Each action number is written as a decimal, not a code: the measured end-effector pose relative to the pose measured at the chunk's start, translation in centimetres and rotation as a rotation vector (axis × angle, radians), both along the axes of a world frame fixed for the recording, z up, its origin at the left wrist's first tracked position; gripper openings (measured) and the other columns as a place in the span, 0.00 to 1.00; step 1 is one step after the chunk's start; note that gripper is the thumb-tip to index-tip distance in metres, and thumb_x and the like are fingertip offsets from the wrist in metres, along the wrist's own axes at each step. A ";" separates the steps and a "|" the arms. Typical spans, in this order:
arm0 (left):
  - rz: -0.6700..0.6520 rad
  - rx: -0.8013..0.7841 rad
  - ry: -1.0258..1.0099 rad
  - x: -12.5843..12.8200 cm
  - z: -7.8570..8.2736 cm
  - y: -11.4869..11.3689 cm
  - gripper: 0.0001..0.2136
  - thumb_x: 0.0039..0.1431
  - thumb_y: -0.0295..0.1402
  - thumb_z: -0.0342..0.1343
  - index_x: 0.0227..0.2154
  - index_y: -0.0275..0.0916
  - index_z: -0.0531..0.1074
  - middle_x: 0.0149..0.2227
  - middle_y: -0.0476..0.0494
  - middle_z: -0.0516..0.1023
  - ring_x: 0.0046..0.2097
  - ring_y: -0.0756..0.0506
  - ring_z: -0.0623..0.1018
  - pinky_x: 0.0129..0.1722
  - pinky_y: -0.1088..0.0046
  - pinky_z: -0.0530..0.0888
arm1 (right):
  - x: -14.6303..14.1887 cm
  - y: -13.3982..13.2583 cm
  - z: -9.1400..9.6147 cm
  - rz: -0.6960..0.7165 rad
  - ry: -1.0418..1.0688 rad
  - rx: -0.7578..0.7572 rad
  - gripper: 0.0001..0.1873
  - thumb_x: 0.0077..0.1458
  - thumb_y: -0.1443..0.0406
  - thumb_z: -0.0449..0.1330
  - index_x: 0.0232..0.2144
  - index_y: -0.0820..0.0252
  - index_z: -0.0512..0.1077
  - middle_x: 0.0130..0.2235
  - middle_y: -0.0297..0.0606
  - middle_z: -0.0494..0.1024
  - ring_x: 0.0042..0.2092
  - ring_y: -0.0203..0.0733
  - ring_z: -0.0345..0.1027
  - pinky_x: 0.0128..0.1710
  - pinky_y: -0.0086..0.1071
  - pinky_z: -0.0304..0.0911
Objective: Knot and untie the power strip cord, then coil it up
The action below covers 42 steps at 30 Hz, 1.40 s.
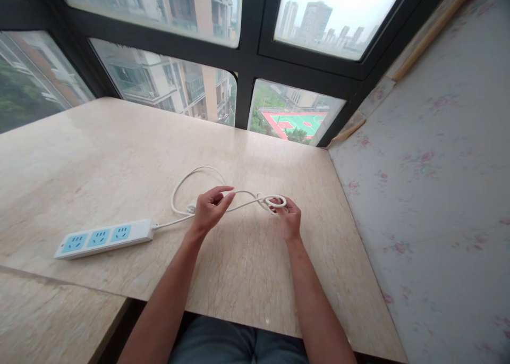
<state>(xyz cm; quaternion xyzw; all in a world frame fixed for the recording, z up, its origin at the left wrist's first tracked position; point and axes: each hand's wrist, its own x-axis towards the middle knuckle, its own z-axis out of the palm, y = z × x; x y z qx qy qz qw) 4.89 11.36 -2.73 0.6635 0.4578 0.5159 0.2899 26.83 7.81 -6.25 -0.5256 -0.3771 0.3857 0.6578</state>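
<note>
A white power strip (139, 233) with blue socket panels lies on the stone sill, left of my hands. Its white cord (173, 223) runs from the right end of the strip towards both hands. My left hand (210, 207) is closed, with thumb and forefinger around a strand of the cord. Coiled loops of that cord are gripped by my right hand (289, 218), whose fingertips are partly hidden behind them. Beyond my left hand a wide cord loop rests on the sill. The plug (191, 209) lies close to my left hand, partly covered by it.
The pale marble-patterned sill (99, 167) extends below dark window frames (246, 61). A wall with flowered paper (418, 204) borders it on the right. At the lower left, a second stone surface (48, 311) adjoins the sill, with a dark gap beside it.
</note>
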 end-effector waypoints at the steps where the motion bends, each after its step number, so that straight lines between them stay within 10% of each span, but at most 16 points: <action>1: 0.075 0.061 0.038 -0.3 0.0 0.1 0.14 0.56 0.42 0.60 0.36 0.35 0.78 0.16 0.57 0.57 0.19 0.55 0.58 0.22 0.78 0.58 | 0.3 0.0 0.2 -0.017 0.076 0.012 0.11 0.44 0.61 0.70 0.31 0.60 0.78 0.28 0.33 0.78 0.28 0.35 0.70 0.29 0.29 0.66; 15: 0.222 0.271 0.398 -1.8 -1.7 1.6 0.15 0.54 0.47 0.62 0.34 0.39 0.79 0.18 0.53 0.69 0.23 0.52 0.68 0.29 0.75 0.64 | 1.8 0.6 -0.3 0.204 0.785 0.181 0.08 0.50 0.60 0.67 0.27 0.54 0.72 0.26 0.28 0.73 0.27 0.31 0.65 0.27 0.27 0.63; 25: 0.216 0.196 0.529 -1.7 -1.8 1.6 0.11 0.60 0.39 0.57 0.28 0.39 0.78 0.25 0.46 0.76 0.29 0.48 0.73 0.30 0.72 0.64 | 2.8 1.1 -1.8 -0.037 0.525 0.063 0.13 0.53 0.59 0.63 0.39 0.56 0.69 0.39 0.35 0.78 0.42 0.42 0.75 0.37 0.36 0.71; 34: 0.223 0.184 0.418 -0.5 -2.3 1.4 0.13 0.61 0.41 0.56 0.26 0.39 0.76 0.25 0.47 0.76 0.28 0.49 0.72 0.31 0.73 0.64 | 0.7 -1.0 0.6 -0.649 -0.488 0.216 0.13 0.54 0.66 0.63 0.43 0.54 0.71 0.45 0.39 0.70 0.38 0.42 0.65 0.46 0.40 0.63; 38: 0.163 0.122 0.313 0.0 -2.1 1.1 0.13 0.61 0.41 0.55 0.28 0.38 0.75 0.25 0.47 0.77 0.27 0.50 0.72 0.30 0.74 0.66 | -2.2 -2.0 1.8 -0.250 -0.768 0.374 0.12 0.57 0.70 0.56 0.43 0.55 0.73 0.38 0.40 0.75 0.40 0.46 0.68 0.45 0.43 0.64; 42: 0.086 0.104 0.260 0.5 -1.9 0.7 0.14 0.62 0.42 0.53 0.28 0.38 0.75 0.23 0.49 0.74 0.25 0.51 0.70 0.28 0.76 0.66 | -5.3 -1.8 0.3 0.216 -1.005 0.418 0.27 0.57 0.71 0.54 0.58 0.53 0.65 0.56 0.44 0.72 0.59 0.50 0.63 0.57 0.48 0.55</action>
